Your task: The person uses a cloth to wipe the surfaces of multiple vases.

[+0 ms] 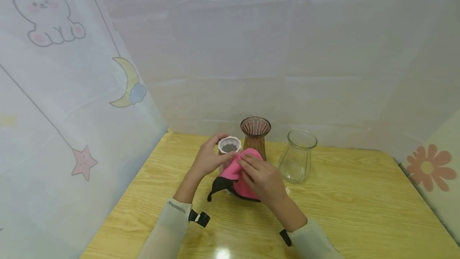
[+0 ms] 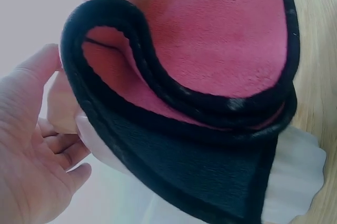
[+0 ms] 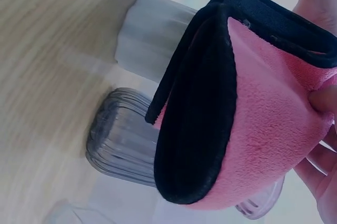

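My left hand [image 1: 208, 157] grips a white vase [image 1: 223, 140] with a scalloped rim near its top, thumb on the near side and fingers round the far side. A pink cloth [image 1: 246, 189] with black edging and a dark underside is held by my right hand [image 1: 264, 179] against the vase's right side. In the left wrist view the folded cloth [image 2: 221, 39] covers most of the vase, and its fluted lower end [image 2: 295, 176] shows below. The right wrist view shows the right fingers pressed into the pink side of the cloth [image 3: 263, 124].
Just behind the cloth stands a brownish-purple ribbed glass vase [image 1: 254, 143]. A clear glass vase [image 1: 296, 165] with a wide lip is to the right of it. All are on a yellow wood-grain table [image 1: 352, 203], backed by a pale sheet [image 1: 230, 71].
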`<state>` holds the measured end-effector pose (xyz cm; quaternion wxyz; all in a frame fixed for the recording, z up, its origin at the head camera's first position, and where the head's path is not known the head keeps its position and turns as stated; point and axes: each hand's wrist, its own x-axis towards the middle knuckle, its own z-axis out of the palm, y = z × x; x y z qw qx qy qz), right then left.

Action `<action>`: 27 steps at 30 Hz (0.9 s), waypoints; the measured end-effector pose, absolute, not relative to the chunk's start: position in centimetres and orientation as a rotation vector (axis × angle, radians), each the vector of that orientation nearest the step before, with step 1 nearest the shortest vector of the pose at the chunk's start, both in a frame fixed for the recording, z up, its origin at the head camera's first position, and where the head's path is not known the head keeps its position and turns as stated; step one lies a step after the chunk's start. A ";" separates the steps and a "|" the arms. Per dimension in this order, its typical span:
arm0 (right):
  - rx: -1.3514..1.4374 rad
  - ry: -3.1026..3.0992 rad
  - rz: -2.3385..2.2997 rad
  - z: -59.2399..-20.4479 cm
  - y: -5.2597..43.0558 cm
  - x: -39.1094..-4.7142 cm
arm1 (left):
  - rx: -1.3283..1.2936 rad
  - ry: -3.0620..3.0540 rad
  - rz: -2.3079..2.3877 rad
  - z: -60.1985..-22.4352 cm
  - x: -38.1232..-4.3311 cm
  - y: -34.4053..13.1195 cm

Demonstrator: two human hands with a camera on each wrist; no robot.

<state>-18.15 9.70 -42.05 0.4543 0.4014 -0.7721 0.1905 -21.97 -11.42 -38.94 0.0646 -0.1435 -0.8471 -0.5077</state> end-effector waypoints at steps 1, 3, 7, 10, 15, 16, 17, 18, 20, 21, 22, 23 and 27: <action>0.992 -1.904 0.465 -42.2 9.7 -18.1 | -0.437 -2.554 -1.535 -38.9 -21.9 -11.4; 0.997 -1.904 0.453 -42.5 9.6 -18.1 | -0.441 -2.549 -1.544 -38.9 -21.9 -11.4; 1.009 -1.926 0.459 -43.2 9.5 -17.9 | -0.456 -2.549 -1.560 -39.0 -22.0 -11.6; 1.005 -1.957 0.472 -43.7 9.5 -17.7 | -0.469 -2.552 -1.563 -39.1 -22.1 -11.7; 1.009 -1.983 0.481 -44.6 9.4 -17.3 | -0.502 -2.533 -1.617 -39.2 -22.2 -11.9; 1.007 -1.991 0.483 -44.8 9.4 -17.3 | -0.511 -2.526 -1.635 -39.2 -22.3 -12.0; 1.006 -1.998 0.485 -44.9 9.4 -17.2 | -0.518 -2.518 -1.654 -39.2 -22.3 -12.0; 1.004 -2.007 0.486 -45.1 9.4 -17.2 | -0.524 -2.513 -1.666 -39.3 -22.3 -12.0; 0.996 -2.023 0.487 -45.5 9.4 -17.2 | -0.533 -2.508 -1.682 -39.3 -22.4 -12.1; 0.991 -2.029 0.488 -45.6 9.3 -17.1 | -0.535 -2.508 -1.686 -39.3 -22.4 -12.1; 0.987 -2.032 0.485 -45.8 9.3 -17.1 | -0.536 -2.510 -1.687 -39.4 -22.5 -12.1; 0.985 -2.034 0.482 -45.9 9.3 -17.1 | -0.538 -2.511 -1.691 -39.4 -22.5 -12.1; 0.989 -2.056 0.457 -46.3 9.3 -17.0 | -0.550 -2.531 -1.709 -39.5 -22.8 -12.4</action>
